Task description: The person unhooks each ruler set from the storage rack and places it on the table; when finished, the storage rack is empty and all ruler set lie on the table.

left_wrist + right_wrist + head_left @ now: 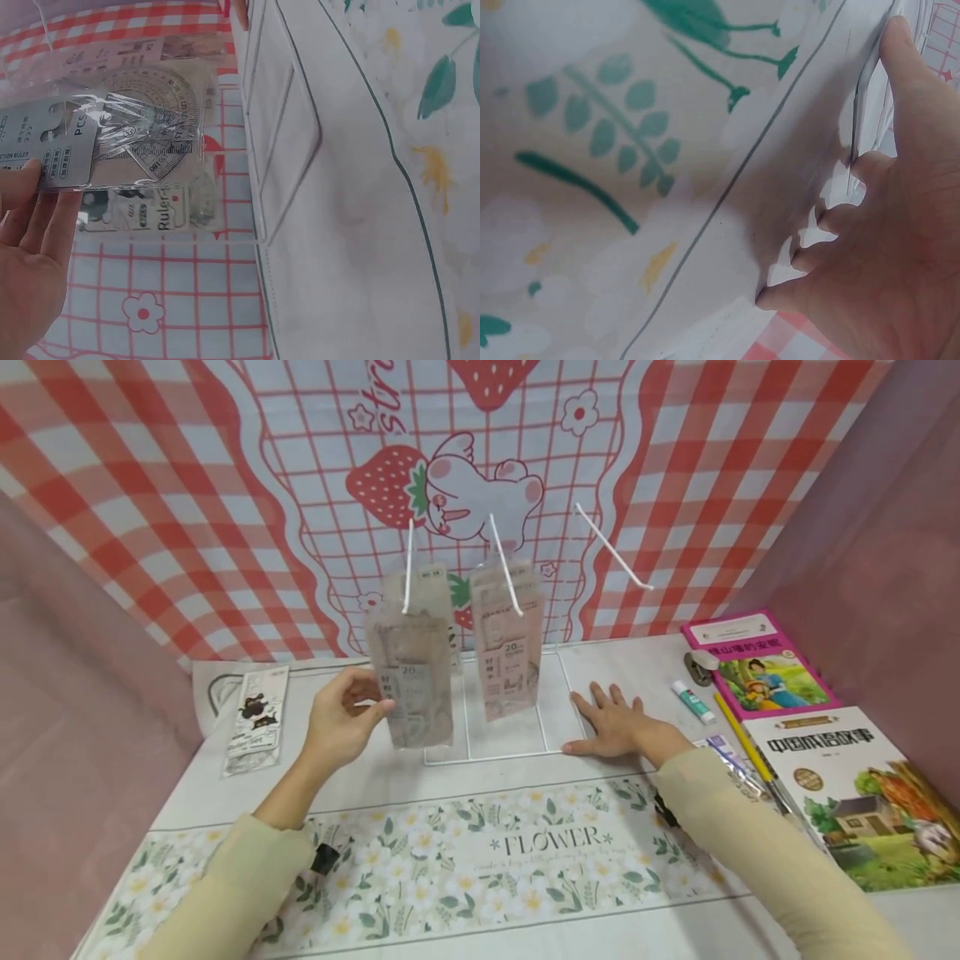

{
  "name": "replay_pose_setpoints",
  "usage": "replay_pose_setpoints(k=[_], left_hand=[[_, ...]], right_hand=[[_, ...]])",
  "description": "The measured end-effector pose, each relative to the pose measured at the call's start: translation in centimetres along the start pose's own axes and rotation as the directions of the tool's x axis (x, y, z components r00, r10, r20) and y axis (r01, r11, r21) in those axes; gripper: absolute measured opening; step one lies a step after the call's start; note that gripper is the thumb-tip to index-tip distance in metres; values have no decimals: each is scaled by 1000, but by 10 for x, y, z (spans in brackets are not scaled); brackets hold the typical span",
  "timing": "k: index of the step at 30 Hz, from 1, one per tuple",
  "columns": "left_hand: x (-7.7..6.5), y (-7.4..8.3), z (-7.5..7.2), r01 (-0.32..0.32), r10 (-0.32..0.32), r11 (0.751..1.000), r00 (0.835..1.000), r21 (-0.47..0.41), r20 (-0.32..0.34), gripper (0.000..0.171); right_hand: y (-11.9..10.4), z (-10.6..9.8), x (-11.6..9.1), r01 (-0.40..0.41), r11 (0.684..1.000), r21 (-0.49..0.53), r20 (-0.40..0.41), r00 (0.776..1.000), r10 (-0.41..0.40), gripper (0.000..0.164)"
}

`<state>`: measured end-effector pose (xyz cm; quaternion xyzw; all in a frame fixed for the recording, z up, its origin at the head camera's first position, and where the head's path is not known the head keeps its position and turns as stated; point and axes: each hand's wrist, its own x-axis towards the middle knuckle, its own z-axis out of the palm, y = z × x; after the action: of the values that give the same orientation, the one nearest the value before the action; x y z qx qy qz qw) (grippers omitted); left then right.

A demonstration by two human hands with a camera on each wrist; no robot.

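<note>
My left hand (345, 714) pinches the lower edge of a clear ruler-set packet (420, 714) with a grey card, between thumb and fingers. In the left wrist view a protractor and a set square show through the packet (161, 112). It overlaps the left white hook (408, 568), with another packet behind it. Beside it, pink-card packets (508, 652) hang at the middle hook (504, 564). My right hand (615, 722) rests on the tabletop with fingers spread, thumb at the corner of the white wire base (510, 755). In the right wrist view its fingertips (780, 294) touch the white surface.
The right hook (613, 547) is bare. At left lies a bear-print ruler packet (258, 710). On the right are a glue stick (693, 702), a yellow pencil (742, 735), a pink-bordered book (772, 672) and a white-covered book (862, 793). A checkered cloth (690, 485) hangs behind.
</note>
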<state>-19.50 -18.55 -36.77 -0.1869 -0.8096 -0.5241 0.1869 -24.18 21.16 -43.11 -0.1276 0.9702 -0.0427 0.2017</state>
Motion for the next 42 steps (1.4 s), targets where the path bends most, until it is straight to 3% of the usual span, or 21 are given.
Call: replay_pose_setpoints(k=[5, 8, 11, 15, 17, 20, 24, 27, 33, 38, 40, 42], left_hand=[[-7, 11, -9, -83, 84, 996, 996, -26, 20, 29], [-10, 12, -18, -94, 95, 995, 995, -40, 30, 31], [-12, 4, -32, -31, 33, 999, 998, -31, 51, 33], [-12, -18, -51, 147, -145, 989, 986, -21, 88, 38], [-13, -31, -59, 249, -245, 968, 965, -31, 96, 41], [-15, -51, -70, 385, -381, 922, 920, -41, 90, 49], [-16, -74, -82, 512, -508, 858, 856, -26, 92, 62], [-15, -87, -89, 569, -568, 822, 818, 23, 87, 66], [-2, -112, -93, 645, -652, 754, 757, 125, 28, 65], [11, -128, -94, 729, -734, 665, 678, 164, -36, 62], [14, -131, -94, 745, -753, 638, 657, 194, -47, 61], [16, -133, -94, 750, -760, 620, 647, 232, -61, 60]], right_hand=[[0, 1, 0, 3, 1000, 1, 0, 1000, -3, 105], [0, 0, 0, 8, 1000, 4, -5, 1000, -8, 104], [0, 0, 0, 11, 1000, 4, -10, 1000, -11, 104], [2, 0, 1, 7, 1000, -2, -8, 1000, -7, 105], [2, -1, 2, 1, 1000, 0, -4, 1000, -1, 106], [3, -1, 3, -8, 1000, 6, -1, 1000, 8, 106], [2, -1, 1, -1, 1000, 1, 0, 1000, 1, 105], [2, 0, 0, 8, 1000, -4, -3, 1000, -8, 104], [0, -1, 0, 9, 1000, -9, -20, 1000, -9, 104], [0, 1, 0, 8, 1000, -8, -12, 1000, -8, 106], [1, 2, 0, 8, 1000, -4, -9, 1000, -8, 106], [0, 1, 0, 7, 1000, -2, -7, 1000, -7, 106]])
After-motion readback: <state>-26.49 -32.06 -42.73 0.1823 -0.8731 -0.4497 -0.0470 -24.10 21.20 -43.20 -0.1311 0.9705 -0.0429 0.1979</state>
